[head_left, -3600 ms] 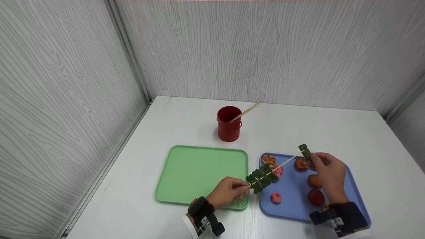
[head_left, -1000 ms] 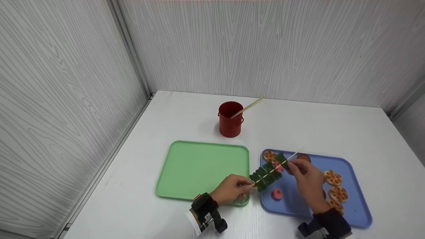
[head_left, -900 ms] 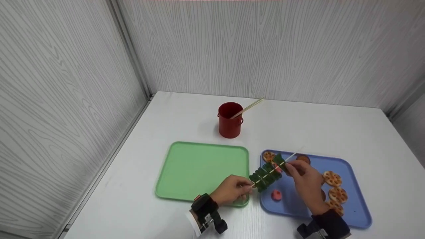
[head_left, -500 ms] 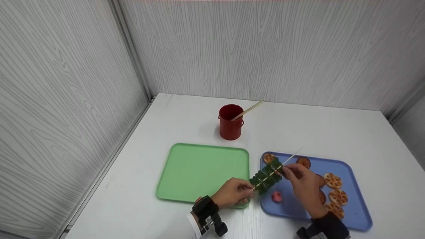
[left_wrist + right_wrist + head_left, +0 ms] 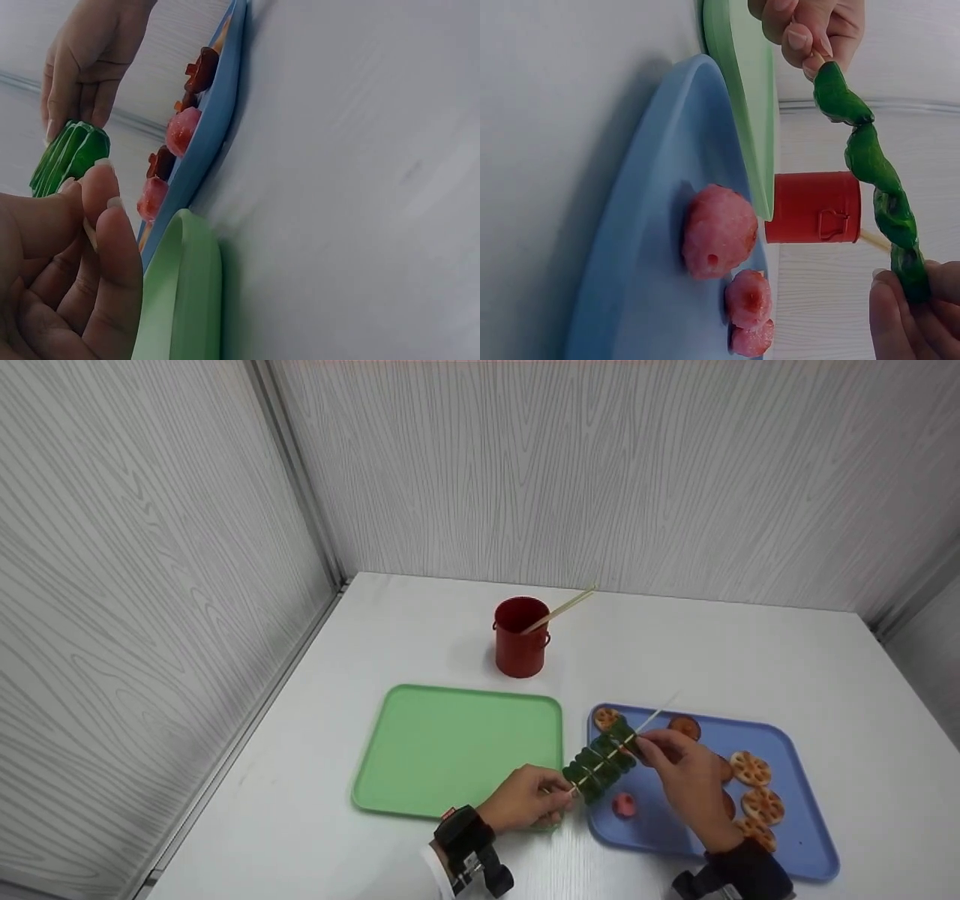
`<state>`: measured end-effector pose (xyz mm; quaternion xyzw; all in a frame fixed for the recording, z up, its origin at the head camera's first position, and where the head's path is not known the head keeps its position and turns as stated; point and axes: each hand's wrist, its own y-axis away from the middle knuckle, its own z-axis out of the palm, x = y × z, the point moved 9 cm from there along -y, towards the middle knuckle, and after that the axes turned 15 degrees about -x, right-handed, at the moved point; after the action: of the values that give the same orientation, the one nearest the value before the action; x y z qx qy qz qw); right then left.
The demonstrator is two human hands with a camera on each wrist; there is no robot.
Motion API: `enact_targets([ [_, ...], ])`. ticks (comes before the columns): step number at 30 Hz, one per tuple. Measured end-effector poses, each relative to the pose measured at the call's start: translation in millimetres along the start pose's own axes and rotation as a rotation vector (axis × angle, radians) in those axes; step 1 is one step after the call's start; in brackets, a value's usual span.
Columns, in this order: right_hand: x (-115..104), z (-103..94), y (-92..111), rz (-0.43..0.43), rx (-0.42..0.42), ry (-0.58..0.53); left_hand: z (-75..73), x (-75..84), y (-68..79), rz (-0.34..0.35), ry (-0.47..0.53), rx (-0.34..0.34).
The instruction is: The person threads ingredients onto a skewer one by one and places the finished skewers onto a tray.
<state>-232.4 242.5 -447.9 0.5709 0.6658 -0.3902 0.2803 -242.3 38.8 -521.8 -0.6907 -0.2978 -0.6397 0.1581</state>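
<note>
My left hand (image 5: 521, 799) pinches the lower end of a thin bamboo skewer (image 5: 649, 720), which slants up to the right. Several glossy green pieces, like green pepper (image 5: 596, 769), are threaded close together along it. At the upper end of the row, my right hand (image 5: 686, 776) pinches the last green piece (image 5: 910, 274) between thumb and fingers. Beyond that piece, the bare skewer tip sticks out. In the left wrist view the row of green pieces (image 5: 71, 157) hangs between both hands, above the table.
Under the right hand lies a blue tray (image 5: 806, 825) with lotus root slices (image 5: 763, 805), round brown pieces (image 5: 684, 727) and pink balls (image 5: 624, 805). A green tray (image 5: 457, 742) lies to the left. Behind stands a red bucket (image 5: 519, 649) holding skewers (image 5: 566, 606).
Earlier, the right hand held a green piece at the skewer's tip. It has slid the piece down the skewer toward the left hand, against the others. Over the last half second, little moved.
</note>
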Motion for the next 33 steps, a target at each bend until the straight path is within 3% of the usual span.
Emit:
enact_targets([
  [8,-7,1.6,-2,-0.043,-0.038,-0.031,3.7,2.9,6.7,0.014,0.003,-0.001],
  [18,-22,0.5,-3,-0.12,-0.014,0.035,4.4,6.4,17.7,0.014,0.032,0.009],
  [30,-28,2.9,-4,-0.114,-0.092,0.081,-4.4,6.3,26.3,0.03,0.08,0.03],
  [33,-27,5.3,-3,-0.109,-0.122,0.075,-10.8,6.7,29.7,0.044,0.045,0.06],
])
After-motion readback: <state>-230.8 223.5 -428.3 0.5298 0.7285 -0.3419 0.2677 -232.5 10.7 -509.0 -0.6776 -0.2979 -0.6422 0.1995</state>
